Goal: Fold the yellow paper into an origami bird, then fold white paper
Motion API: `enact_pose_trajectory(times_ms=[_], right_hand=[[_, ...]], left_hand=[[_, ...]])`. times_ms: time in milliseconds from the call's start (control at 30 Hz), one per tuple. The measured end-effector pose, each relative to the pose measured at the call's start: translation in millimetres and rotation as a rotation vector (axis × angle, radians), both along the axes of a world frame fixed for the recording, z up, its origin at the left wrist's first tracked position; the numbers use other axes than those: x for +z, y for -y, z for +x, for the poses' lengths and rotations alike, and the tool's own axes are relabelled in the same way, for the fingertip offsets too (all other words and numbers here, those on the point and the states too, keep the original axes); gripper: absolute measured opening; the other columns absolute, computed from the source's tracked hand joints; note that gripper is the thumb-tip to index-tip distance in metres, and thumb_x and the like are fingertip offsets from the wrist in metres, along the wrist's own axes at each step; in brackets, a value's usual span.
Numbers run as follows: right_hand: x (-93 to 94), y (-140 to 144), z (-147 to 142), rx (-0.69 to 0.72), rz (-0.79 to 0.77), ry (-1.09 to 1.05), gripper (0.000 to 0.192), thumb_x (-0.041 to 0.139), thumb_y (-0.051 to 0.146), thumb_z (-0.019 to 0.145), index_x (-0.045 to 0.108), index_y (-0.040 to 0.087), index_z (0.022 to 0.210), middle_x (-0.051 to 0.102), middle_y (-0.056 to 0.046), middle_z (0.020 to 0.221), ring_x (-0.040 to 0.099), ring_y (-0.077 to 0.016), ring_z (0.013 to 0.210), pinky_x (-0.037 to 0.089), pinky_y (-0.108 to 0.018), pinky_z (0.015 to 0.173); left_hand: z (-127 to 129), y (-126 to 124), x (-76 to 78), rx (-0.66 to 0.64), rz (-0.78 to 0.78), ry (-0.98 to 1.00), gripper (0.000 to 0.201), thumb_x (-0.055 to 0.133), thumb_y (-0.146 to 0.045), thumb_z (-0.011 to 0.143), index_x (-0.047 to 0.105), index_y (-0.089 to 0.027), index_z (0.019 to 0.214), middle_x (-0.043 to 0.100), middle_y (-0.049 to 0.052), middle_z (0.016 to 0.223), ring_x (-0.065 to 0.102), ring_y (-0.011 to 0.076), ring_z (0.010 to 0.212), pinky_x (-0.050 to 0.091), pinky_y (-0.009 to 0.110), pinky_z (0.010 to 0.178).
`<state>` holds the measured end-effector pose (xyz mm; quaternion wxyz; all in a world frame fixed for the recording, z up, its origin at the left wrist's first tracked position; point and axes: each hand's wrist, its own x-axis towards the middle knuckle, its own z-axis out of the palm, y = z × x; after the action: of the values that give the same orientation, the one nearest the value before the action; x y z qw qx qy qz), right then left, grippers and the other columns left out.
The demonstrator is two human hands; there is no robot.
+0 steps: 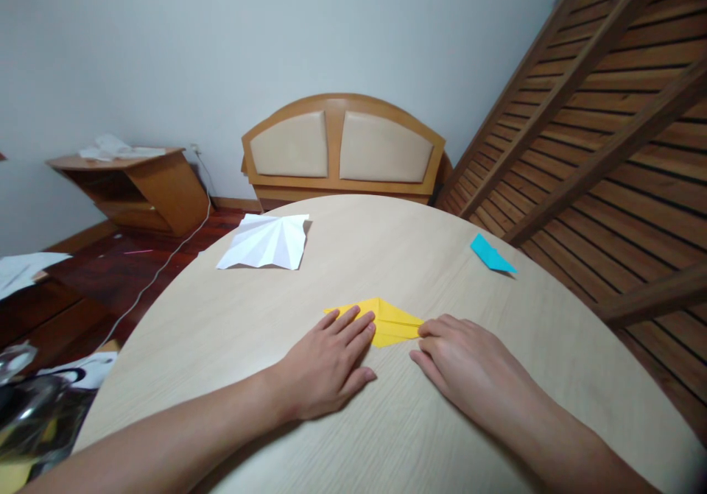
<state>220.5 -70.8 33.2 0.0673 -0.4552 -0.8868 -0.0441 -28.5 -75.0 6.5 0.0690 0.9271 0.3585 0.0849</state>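
A folded piece of yellow paper [391, 325], kite-like with pointed ends and crease lines, lies on the round wooden table [381, 251]. My left hand [334, 358] rests flat across its left half, fingers stretched out and thumb apart on the tabletop. At the paper's right tip is my right hand [461, 350], its fingers curled together over the narrow end; the thumb sits a little below. The fingers hide the very tip of the paper. My left hand covers most of the left end.
White creased paper [268, 242] lies at the table's back left, and a small folded blue paper [491, 255] at the right. Beyond the table stand a headboard [342, 144] and a low wooden cabinet [149, 192]. Wooden slats [596, 126] lean on the right.
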Motion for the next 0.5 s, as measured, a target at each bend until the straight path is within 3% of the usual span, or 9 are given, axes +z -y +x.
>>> enact_pose_trajectory(times_ms=[100, 233, 367, 500], right_hand=[[0.9, -5.6, -3.4, 0.012, 0.016, -0.095, 0.015, 0.058, 0.015, 0.091, 0.073, 0.019, 0.088, 0.074, -0.011, 0.089, 0.068, -0.0299, 0.085, 0.054, -0.045, 0.073], [-4.1, -8.6, -10.0, 0.175, -0.061, -0.227, 0.025, 0.056, 0.011, 0.092, 0.070, 0.021, 0.111, 0.073, -0.009, 0.115, 0.065, -0.0272, 0.105, 0.054, -0.044, 0.088], [-1.0, -4.1, -11.3, 0.217, -0.175, -0.224, 0.019, 0.061, 0.018, 0.091, 0.073, 0.019, 0.106, 0.073, -0.009, 0.112, 0.064, -0.0283, 0.106, 0.052, -0.047, 0.094], [10.0, 1.3, -10.6, 0.301, -0.282, -0.274, 0.019, 0.061, 0.018, 0.089, 0.074, 0.023, 0.102, 0.074, -0.006, 0.104, 0.065, -0.0250, 0.107, 0.048, -0.045, 0.102]], left_hand=[[-2.4, -3.8, 1.9, -0.019, -0.029, 0.020, 0.059, 0.043, -0.049, 0.103, 0.038, -0.017, 0.152, 0.037, 0.014, 0.159, 0.031, 0.0330, 0.149, 0.029, 0.054, 0.119], [-8.5, -13.6, 3.3, -0.088, -0.068, 0.075, 0.050, 0.050, -0.043, 0.101, 0.048, -0.019, 0.145, 0.043, 0.012, 0.156, 0.035, 0.0325, 0.147, 0.030, 0.055, 0.119], [-9.1, -17.1, 5.8, -0.079, 0.009, 0.112, 0.042, 0.048, -0.034, 0.101, 0.053, -0.018, 0.140, 0.046, 0.015, 0.152, 0.038, 0.0319, 0.144, 0.036, 0.053, 0.116], [-1.0, -11.9, 9.6, 0.003, 0.019, 0.108, 0.038, 0.046, -0.031, 0.102, 0.055, -0.017, 0.136, 0.058, 0.015, 0.127, 0.054, 0.0297, 0.118, 0.047, 0.049, 0.103]])
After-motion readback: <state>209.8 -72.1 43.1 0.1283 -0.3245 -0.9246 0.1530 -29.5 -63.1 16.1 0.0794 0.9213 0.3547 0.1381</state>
